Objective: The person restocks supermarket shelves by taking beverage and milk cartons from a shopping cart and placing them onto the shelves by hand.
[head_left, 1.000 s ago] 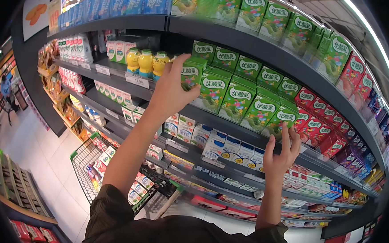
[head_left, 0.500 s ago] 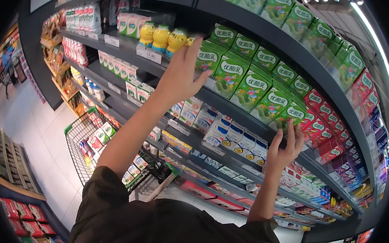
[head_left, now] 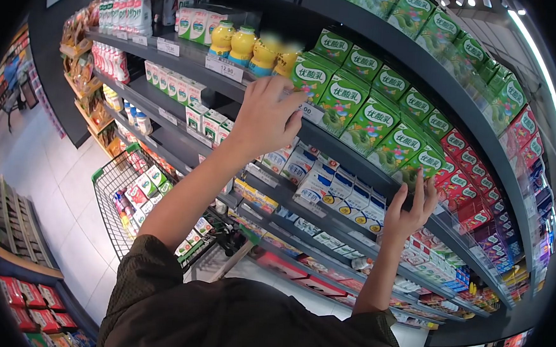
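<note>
Head view: the row of green cartons (head_left: 369, 125) stands upright on a dark shelf (head_left: 355, 154) and serves as the reference; yellow bottles (head_left: 242, 45) stand to its left, with a printed price label (head_left: 224, 67) on the shelf edge below them; red cartons (head_left: 463, 183) adjoin its right end; an upper shelf (head_left: 357, 18) overhangs it and limits access from above; white-and-blue cartons (head_left: 333, 191) occupy the level below it; a wire cart (head_left: 108, 201), loaded with packages (head_left: 156, 185), stands on the floor below and to its left.

The left hand (head_left: 262, 118) is in front of and below the row's left end, back toward the camera, fingers bent at the shelf edge; a second price label (head_left: 311, 112) lies beside its index fingertip, contact not determinable; thumb and index finger are apart, with nothing visible between them; the right hand (head_left: 409, 210) is raised beneath the row's right end, fingers upward and spread, thumb apart; no item is gripped; whether its fingertips touch the nearest green carton cannot be determined.
</note>
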`<state>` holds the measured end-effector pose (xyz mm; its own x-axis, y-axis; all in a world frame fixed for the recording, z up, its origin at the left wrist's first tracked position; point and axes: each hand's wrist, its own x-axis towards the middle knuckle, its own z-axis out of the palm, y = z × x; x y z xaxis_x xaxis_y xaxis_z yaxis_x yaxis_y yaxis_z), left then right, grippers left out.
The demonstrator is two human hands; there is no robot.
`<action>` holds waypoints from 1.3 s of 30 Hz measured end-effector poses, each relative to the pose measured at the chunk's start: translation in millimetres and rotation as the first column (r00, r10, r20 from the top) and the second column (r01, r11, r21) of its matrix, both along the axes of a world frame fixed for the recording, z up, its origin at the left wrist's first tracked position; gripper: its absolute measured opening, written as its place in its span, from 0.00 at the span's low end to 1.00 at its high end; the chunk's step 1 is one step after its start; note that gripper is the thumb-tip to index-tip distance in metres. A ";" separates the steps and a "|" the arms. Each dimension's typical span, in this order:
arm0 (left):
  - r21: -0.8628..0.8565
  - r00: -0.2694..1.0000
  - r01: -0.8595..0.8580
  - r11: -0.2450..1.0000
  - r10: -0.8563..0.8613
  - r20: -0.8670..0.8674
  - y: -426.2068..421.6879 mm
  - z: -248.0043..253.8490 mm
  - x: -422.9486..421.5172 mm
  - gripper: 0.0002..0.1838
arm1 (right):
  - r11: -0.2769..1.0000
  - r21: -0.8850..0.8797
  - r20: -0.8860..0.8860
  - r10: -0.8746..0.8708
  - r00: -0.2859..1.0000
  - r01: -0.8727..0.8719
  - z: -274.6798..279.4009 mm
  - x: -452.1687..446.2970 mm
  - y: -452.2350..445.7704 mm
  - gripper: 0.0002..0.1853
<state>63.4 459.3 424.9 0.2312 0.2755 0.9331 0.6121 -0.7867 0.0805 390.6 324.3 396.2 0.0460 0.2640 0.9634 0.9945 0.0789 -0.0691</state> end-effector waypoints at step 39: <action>-0.882 0.890 -0.290 0.371 0.444 -0.105 -123.5 -367.5 -140.2 0.26 | 0.173 -0.587 -0.665 0.454 0.593 -0.791 -186.3 -153.9 8.4 0.15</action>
